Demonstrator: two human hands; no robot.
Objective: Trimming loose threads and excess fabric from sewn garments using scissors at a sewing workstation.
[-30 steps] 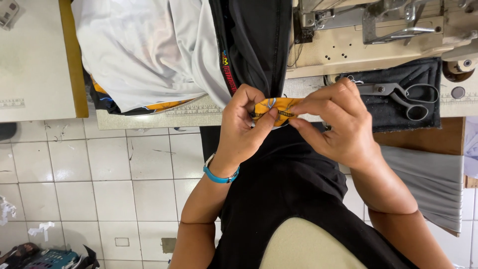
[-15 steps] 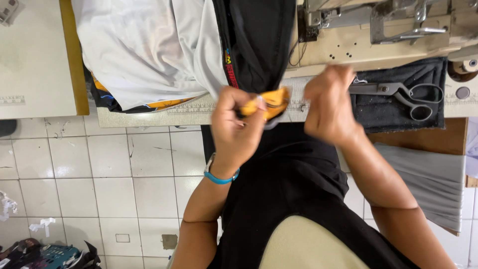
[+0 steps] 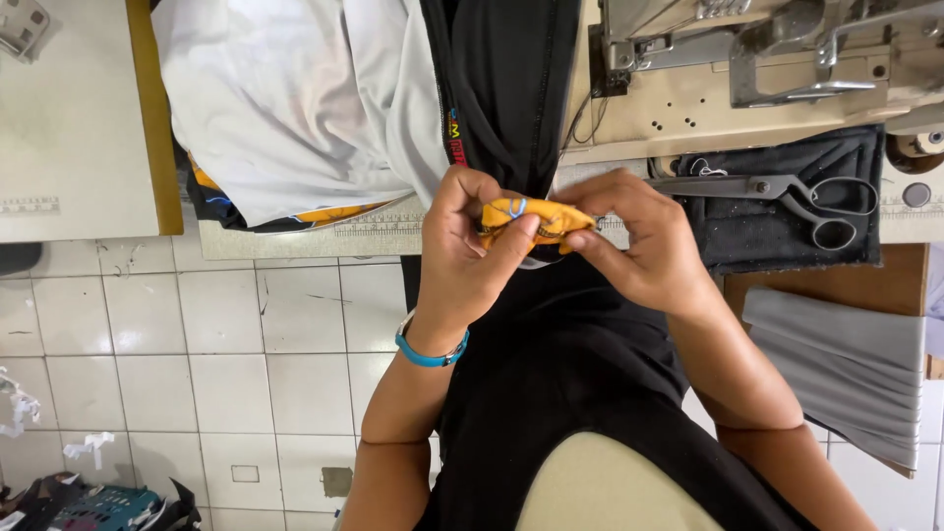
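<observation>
Seen from my head camera, looking straight down: both hands meet over my lap at the front edge of the sewing table (image 3: 295, 239), pinching a small folded piece of orange fabric (image 3: 531, 218) with blue markings. My left hand (image 3: 470, 251), a blue wristband (image 3: 430, 353) at the wrist, grips the piece's left end between thumb and fingers. My right hand (image 3: 629, 241) clamps the right end the same way. The fabric is held in the air, just in front of the table edge, clear of the wood.

A length of black cloth (image 3: 511, 88) hangs over that edge directly behind the hands and runs down across my lap. To its left a heap of white fabric (image 3: 295, 98) spills over the edge, with more orange and black cloth showing under it. To the right, the sewing machine (image 3: 747, 59) fills the table's far side; black-handled scissors (image 3: 787, 192) lie on a dark cloth (image 3: 787, 236) just beside my right hand, blades pointing toward it. Grey fabric (image 3: 846, 374) drapes off a board at the right margin.

Room is tight above and to the right of the hands. The white tiled floor (image 3: 197, 374) to the left and below is open, with scraps (image 3: 79, 501) only at the lower-left corner.
</observation>
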